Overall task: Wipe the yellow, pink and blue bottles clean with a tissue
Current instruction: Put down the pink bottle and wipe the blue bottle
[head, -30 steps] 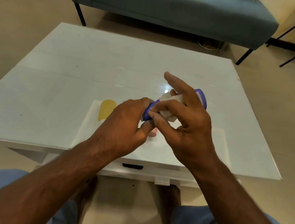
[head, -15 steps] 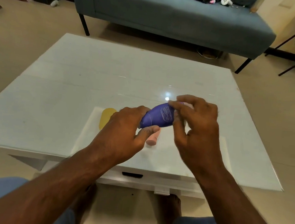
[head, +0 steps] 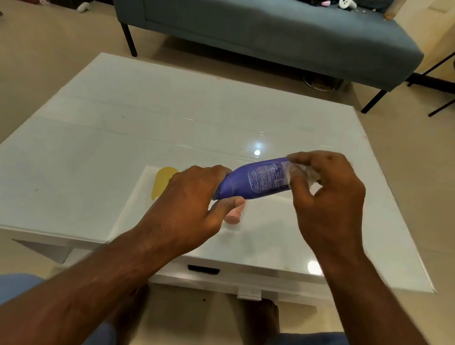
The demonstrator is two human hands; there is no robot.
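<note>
Above the near half of the table (head: 115, 125), I hold the blue bottle (head: 258, 179) nearly level, tilted up to the right, printed label facing me; my left hand (head: 190, 210) grips its narrow end, fingers over the top and thumb beneath; my right hand (head: 327, 207) is curled round the wide end, pinching a wad of tissue (head: 303, 174) against it, so the tissue shows only in part between the fingers. On a white mat (head: 265, 229) below lie the other two; the yellow bottle (head: 161, 180) shows at the mat's left edge, partly behind my left hand; the pink bottle (head: 234, 216) peeps out just under my left thumb, mostly hidden. Judgement: the blue bottle is under wiping now, at its wide end, the labelled middle bare of tissue; whether yellow and pink are already clean cannot be told from here; at the least, blue remains to finish and set down.
</note>
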